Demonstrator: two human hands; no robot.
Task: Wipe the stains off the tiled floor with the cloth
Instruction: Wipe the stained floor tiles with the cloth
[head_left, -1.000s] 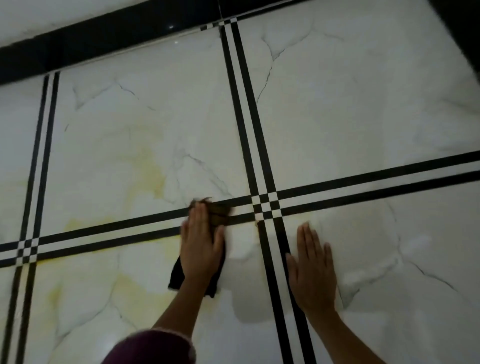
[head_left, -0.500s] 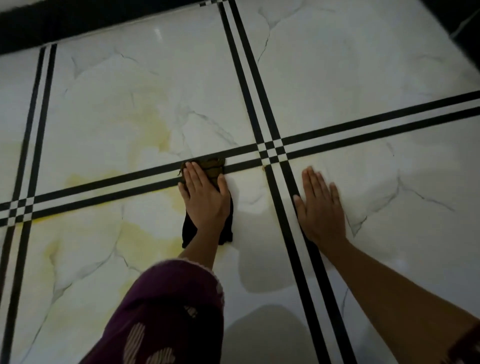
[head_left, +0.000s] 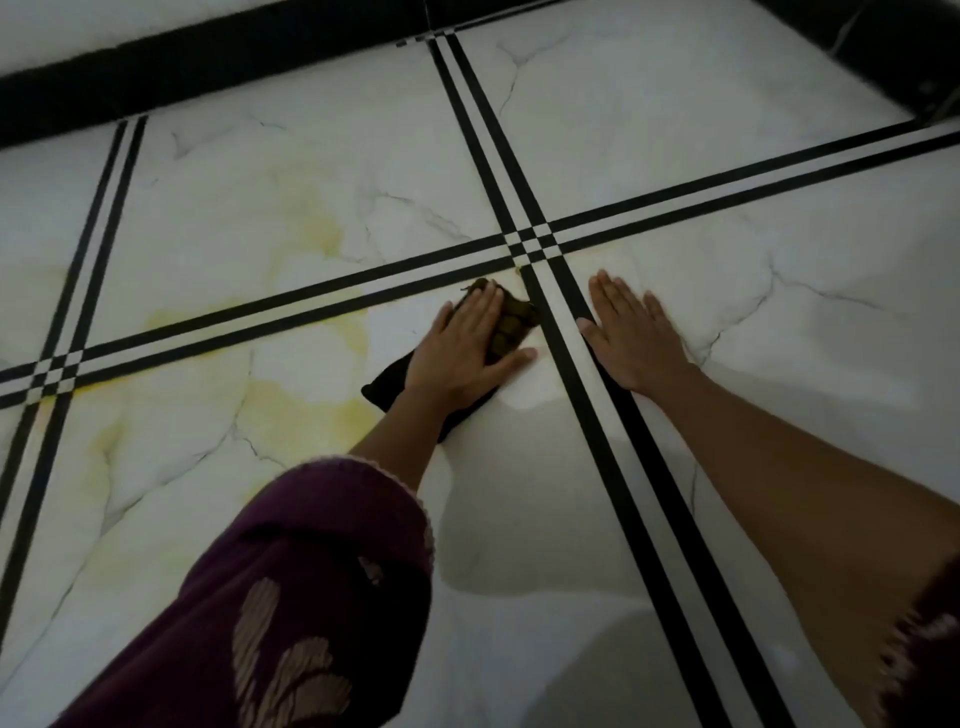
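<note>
My left hand (head_left: 465, 348) presses flat on a dark cloth (head_left: 511, 325) on the white marble tiled floor (head_left: 675, 156). The cloth lies just left of the black double stripe, close below the stripe crossing (head_left: 531, 243). Its far end looks stained yellow-brown, and its near end (head_left: 387, 382) pokes out beside my wrist. My right hand (head_left: 631, 332) rests flat on the tile right of the stripe, fingers together, holding nothing. Yellow stains (head_left: 311, 400) spread over the tiles left of the cloth, with another yellow patch (head_left: 322, 234) on the tile beyond the cross stripe.
A black skirting band (head_left: 208, 67) runs along the far edge of the floor. A second stripe crossing (head_left: 54, 369) lies at the left. My dark patterned sleeve (head_left: 291, 597) covers the left forearm; the right forearm is bare.
My left hand has slid the cloth rightward, from the cross stripe towards the long stripe near the crossing. The right hand has stayed planted. The view has shifted slightly.
</note>
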